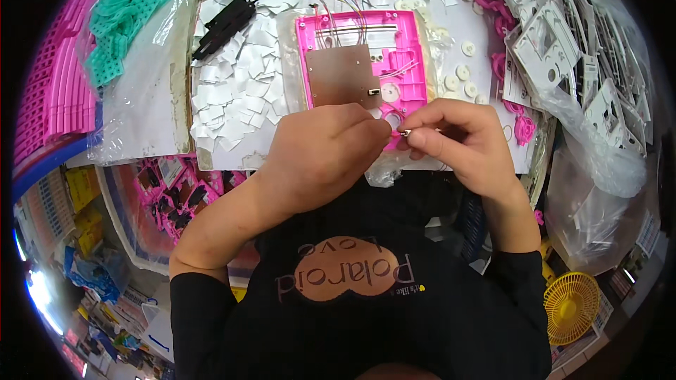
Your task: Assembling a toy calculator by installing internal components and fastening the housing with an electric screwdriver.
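Pinches a small silvery metal piece (406, 133) between thumb and forefinger of the right hand (465, 137), above the near edge of an open bright-pink plastic casing (414, 53). Curls the left hand (317, 141) just beside it; cannot tell its exact hold. Has a flat brown rectangular board (338, 70) at 11 o'clock, loose white paper squares (239, 95) at 10, round white discs (462, 72) at 2.
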`<act>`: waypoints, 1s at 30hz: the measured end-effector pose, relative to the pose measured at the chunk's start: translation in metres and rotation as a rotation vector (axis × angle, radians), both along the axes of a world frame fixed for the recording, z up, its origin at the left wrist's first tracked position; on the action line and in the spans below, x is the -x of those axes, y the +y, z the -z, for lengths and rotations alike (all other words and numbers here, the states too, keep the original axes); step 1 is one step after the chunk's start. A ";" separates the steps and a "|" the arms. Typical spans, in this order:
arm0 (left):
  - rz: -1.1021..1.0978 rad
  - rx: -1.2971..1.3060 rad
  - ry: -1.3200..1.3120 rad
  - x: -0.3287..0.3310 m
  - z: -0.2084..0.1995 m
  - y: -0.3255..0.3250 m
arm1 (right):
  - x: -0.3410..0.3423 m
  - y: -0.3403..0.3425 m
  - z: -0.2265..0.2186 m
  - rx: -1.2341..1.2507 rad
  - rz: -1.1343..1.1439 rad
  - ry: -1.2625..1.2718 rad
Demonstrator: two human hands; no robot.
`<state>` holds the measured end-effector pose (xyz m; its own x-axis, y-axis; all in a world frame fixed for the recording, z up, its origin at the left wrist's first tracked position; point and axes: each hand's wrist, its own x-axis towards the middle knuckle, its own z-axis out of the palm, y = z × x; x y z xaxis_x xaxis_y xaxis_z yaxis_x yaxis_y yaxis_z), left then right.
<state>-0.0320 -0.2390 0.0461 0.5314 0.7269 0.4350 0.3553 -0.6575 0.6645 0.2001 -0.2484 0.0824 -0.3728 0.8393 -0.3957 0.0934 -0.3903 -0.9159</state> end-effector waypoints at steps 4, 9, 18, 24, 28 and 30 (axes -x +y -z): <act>0.039 -0.012 0.011 -0.003 0.007 -0.003 | -0.006 -0.001 0.006 -0.135 -0.038 -0.096; 0.026 0.008 0.129 0.008 0.010 -0.014 | -0.014 -0.007 0.021 -0.873 -0.214 -0.505; 0.078 -0.006 0.158 0.014 0.020 -0.014 | -0.012 -0.011 0.022 -0.985 -0.240 -0.523; 0.076 -0.007 0.147 0.016 0.020 -0.012 | -0.025 -0.005 0.034 -0.708 -0.191 -0.361; 0.078 0.007 0.153 0.016 0.019 -0.011 | -0.024 -0.006 0.044 -1.033 -0.241 -0.393; 0.082 0.018 0.160 0.016 0.018 -0.011 | -0.027 -0.009 0.048 -1.110 -0.295 -0.412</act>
